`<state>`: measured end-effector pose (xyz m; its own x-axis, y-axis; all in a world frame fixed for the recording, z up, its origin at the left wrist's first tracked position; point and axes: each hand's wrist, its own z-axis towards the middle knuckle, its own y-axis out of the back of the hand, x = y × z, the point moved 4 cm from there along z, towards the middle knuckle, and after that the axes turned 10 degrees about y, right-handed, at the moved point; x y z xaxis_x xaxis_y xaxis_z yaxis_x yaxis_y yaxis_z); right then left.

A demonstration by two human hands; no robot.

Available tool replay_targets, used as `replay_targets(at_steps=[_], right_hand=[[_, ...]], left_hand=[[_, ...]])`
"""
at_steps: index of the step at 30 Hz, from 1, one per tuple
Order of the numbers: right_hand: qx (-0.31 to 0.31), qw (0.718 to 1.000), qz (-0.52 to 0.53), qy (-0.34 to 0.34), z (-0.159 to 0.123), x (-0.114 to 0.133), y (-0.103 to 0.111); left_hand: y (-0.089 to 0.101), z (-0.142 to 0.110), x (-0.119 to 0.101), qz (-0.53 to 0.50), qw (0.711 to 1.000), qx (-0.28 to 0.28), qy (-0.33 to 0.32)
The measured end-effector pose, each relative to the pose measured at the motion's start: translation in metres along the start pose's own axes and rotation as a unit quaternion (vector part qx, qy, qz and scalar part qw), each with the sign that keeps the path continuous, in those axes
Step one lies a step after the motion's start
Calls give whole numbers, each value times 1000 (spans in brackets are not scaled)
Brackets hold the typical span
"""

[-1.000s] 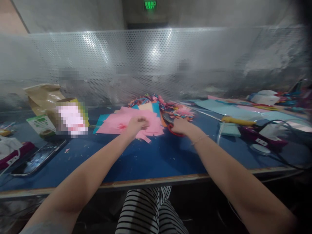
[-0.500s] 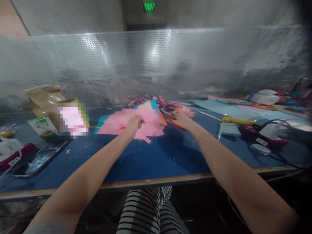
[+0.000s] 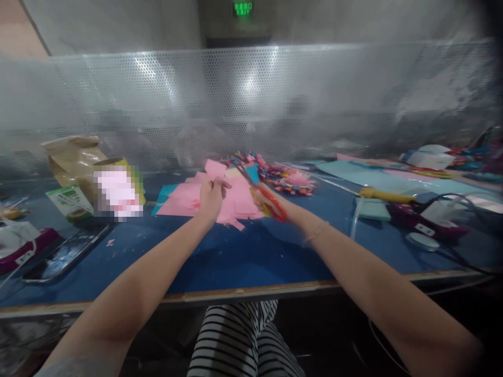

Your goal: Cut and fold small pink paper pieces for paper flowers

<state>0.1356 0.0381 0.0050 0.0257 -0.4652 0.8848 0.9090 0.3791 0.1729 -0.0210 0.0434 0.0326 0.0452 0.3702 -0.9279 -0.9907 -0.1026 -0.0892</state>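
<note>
My left hand (image 3: 211, 196) is closed on a small pink paper piece (image 3: 215, 168), lifted just above a spread of pink paper sheets (image 3: 184, 201) on the blue table (image 3: 243, 256). My right hand (image 3: 264, 201) grips red-handled scissors (image 3: 271, 204), raised off the table, with the blades pointing up and left toward the pink piece. The right hand is smeared by motion. Behind both hands lies a heap of colourful paper flowers (image 3: 283, 178).
A phone (image 3: 58, 256), a green box (image 3: 70, 201), a brown paper bag (image 3: 70, 157) and a blurred container (image 3: 118, 191) sit at left. A yellow-handled tool (image 3: 383, 195), a light blue sheet (image 3: 377, 178), cables and a purple power strip (image 3: 424, 222) lie at right. A perforated metal screen (image 3: 251, 99) backs the table.
My left hand has lifted a pink piece from the pile. My right hand has picked the red scissors off the table and swung them left toward the piece.
</note>
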Motion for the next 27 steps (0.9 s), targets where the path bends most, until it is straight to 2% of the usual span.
replay_targets(at_steps=[4, 7, 14, 20, 27], right_hand=[[63, 996, -65, -9, -6, 7, -15], [103, 989, -103, -27, -10, 8, -19], [93, 995, -38, 18, -8, 6, -22], [94, 994, -49, 10, -9, 7, -23], [97, 993, -61, 24, -9, 10, -24]], left_hand=[[-2, -7, -8, 10, 999, 19, -27], [-5, -12, -12, 13, 999, 24, -22], [-5, -12, -9, 46, 999, 14, -15], [-6, -13, -9, 101, 994, 21, -29], [-6, -14, -12, 114, 993, 1, -19]])
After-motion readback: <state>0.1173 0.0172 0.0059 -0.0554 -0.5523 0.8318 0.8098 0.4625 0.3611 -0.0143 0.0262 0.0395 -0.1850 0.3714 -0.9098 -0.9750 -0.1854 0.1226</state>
